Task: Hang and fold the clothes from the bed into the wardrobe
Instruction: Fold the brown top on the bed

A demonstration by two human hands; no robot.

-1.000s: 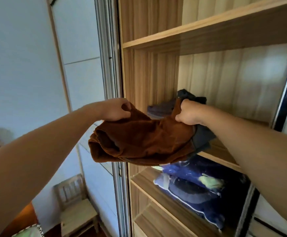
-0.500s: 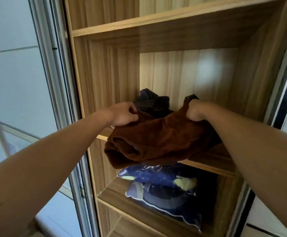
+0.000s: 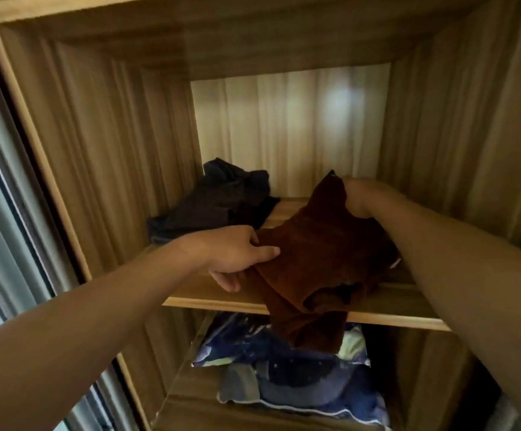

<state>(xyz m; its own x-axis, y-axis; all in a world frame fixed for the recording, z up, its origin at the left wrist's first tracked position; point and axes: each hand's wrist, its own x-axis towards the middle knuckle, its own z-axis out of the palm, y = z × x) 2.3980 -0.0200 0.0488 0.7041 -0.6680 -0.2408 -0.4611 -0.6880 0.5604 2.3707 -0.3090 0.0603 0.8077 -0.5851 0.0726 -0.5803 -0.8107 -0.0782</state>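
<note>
fingers of the left hand pinch the near-left edge of the folded brown garment, thumb above and fingers beneath, while the right hand is curled round its raised far corner; holding opposite edges probably keeps the fold from opening. the garment lies on the wardrobe shelf, just right of a dark garment, apparently to start a separate pile. its front hangs over the shelf edge above the bagged bedding, so it likely needs sliding further in.
</note>
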